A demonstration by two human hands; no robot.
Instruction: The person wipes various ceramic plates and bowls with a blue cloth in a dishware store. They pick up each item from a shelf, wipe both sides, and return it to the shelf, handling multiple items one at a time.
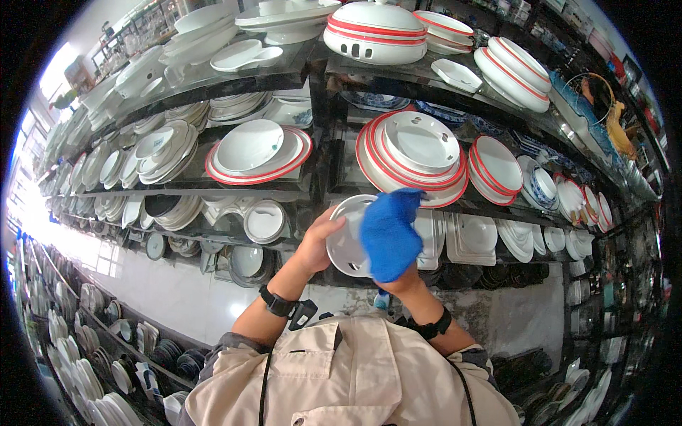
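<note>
My left hand (315, 242) grips the left rim of a white ceramic bowl (345, 239), thumb over the edge, in front of the shelf. Dark marks or cut-outs show near the bowl's lower side. In my right hand (403, 282) is a blue cloth (393, 234), which hangs over the right part of the bowl and hides it. Most of the right fingers are behind the cloth. Just beyond the bowl, a stack of red-rimmed white plates (367, 160) rests on the middle shelf, topped by a shallow white dish (422, 141).
Dark shelves (256, 187) packed with crockery curve around me. Above stands a lidded red-banded tureen (375, 34); left of the upright is a red-rimmed plate stack (256, 149). Square white dishes (471, 239) sit on the lower shelf. More plates (85, 373) fill racks behind me, at left.
</note>
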